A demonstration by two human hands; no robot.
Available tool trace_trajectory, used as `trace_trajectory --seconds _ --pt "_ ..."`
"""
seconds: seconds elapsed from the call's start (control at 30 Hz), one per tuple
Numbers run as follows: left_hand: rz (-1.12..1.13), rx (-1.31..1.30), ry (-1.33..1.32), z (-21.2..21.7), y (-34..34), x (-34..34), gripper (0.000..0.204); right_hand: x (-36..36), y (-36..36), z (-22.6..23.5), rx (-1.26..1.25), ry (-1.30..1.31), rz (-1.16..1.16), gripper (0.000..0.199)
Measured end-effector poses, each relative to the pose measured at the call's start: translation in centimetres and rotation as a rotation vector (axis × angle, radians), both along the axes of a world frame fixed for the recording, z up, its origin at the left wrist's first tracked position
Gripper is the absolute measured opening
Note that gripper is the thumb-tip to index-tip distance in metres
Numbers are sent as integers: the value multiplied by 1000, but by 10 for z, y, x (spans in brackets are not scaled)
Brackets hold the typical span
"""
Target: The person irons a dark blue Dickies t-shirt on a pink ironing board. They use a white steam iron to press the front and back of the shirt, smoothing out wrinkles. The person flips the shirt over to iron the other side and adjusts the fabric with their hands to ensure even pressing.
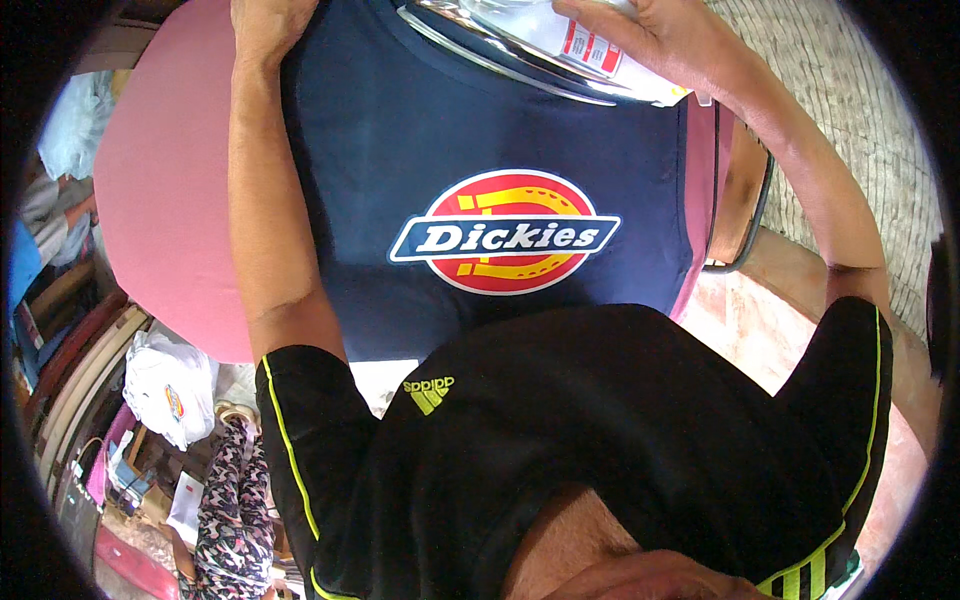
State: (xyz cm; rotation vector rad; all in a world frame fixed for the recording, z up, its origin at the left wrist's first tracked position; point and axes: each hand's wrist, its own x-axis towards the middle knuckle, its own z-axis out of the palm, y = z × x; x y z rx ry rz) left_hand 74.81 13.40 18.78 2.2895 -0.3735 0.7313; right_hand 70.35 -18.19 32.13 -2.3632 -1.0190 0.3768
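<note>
A navy shirt [360,200] lies spread over a pink padded ironing board [165,190]. On its front is a red oval print with a yellow horseshoe and a blue band. At the top right, a steam iron [550,60] with a shiny metal base and a red-and-white label rests on the cloth. My right hand [650,35] is closed on the iron's upper part, though the frame edge cuts off some fingers. My left hand [268,25] is at the shirt's far left edge; its fingers run out of the picture.
A black cord-like loop [755,220] hangs at the board's right side, beside a ribbed grey surface [830,70]. To the left are a white bundle [170,390], stacked curved edges [85,380] and dark patterned cloth [235,510]. Clear plastic [75,125] lies at far left.
</note>
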Motion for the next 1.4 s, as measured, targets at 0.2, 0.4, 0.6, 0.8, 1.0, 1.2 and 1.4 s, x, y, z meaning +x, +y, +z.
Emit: trace_trajectory --seconds 0.2,0.4,0.6,0.8,1.0,1.2,1.4 --pt "-2 -53 66 1 -2 -3 17 -14 -11 18 -49 51 -46 25" --pt "-22 0 14 2 -3 -3 18 -6 -26 10 -103 -46 -13 24" --pt "9 94 13 0 6 0 20 -42 -102 -5 -129 -220 -27 35" --pt "26 36 57 1 1 3 19 -110 -157 -5 -78 -38 -180 37" --pt "16 14 76 -2 4 1 17 -92 -114 -6 -159 59 -116 35" --pt "32 -19 91 -4 6 0 17 -97 -121 -5 -190 75 -141 34" --pt "34 -28 123 -5 7 2 17 -95 -114 -3 -174 139 -163 37"
